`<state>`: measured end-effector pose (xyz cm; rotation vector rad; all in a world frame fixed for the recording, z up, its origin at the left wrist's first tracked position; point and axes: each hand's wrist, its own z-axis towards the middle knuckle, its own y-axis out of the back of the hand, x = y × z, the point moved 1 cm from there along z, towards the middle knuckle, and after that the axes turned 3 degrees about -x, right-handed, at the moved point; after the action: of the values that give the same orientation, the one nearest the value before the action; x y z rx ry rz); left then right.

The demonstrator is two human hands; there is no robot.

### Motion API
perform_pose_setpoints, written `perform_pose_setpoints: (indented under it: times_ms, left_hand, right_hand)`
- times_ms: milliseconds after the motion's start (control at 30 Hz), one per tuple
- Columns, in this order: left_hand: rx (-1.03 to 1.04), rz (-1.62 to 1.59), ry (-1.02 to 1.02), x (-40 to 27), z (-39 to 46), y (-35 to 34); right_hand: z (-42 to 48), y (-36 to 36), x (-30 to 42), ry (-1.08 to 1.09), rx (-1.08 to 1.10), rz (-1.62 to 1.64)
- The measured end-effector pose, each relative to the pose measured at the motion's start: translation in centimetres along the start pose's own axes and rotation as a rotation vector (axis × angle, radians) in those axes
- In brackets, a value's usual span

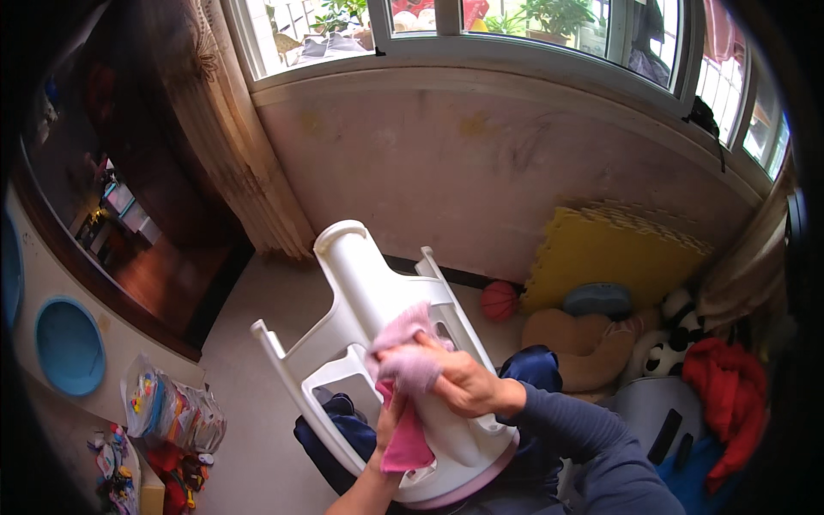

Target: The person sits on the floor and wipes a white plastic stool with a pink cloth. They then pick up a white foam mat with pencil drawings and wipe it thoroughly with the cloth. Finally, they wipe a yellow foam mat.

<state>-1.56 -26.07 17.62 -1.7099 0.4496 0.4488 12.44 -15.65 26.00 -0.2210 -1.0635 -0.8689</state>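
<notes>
A white plastic piece of child-size furniture, with a broad central leg, thin side rails and a pink-edged base, rests tilted over my lap. My right hand grips a bunched pale pink cloth against the middle of the plastic. Just below it, my left hand holds the same bundle, partly hidden behind it. A bright pink part of the cloth hangs down beside the left fingers. Whether it is one cloth or two I cannot tell.
Beyond the furniture, a pink ball lies by the wall near yellow foam mats. Plush toys and a red cloth are heaped at right. At left stand bagged toys and a panel with a blue round recess.
</notes>
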Motion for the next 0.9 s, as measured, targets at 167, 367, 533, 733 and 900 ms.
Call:
perform_pose_setpoints:
  times_ms: [167, 367, 533, 733, 900]
  left_hand:
    - [0.024, 0.065, -0.026, 0.3, 0.5, 3.6]
    - [-0.122, 0.146, -0.035, 0.4, -0.9, 0.0]
    - [-0.148, 0.463, 0.025, 1.8, -2.0, 2.7]
    - [0.123, 0.037, 0.345, -0.2, 0.3, 10.9]
    - [0.264, -0.407, 0.514, -0.1, 1.1, 8.9]
  right_hand:
    - [0.8, -3.0, 0.0, 0.206, 0.213, -0.675]
    - [11.7, -4.7, -4.2, 0.263, 0.019, -1.084]
    - [15.9, -5.7, -9.2, 0.177, -0.072, -1.311]
    - [3.0, -7.2, -5.2, 0.012, 0.094, -0.943]
    - [-10.4, -7.6, 0.5, -0.094, -0.025, -0.821]
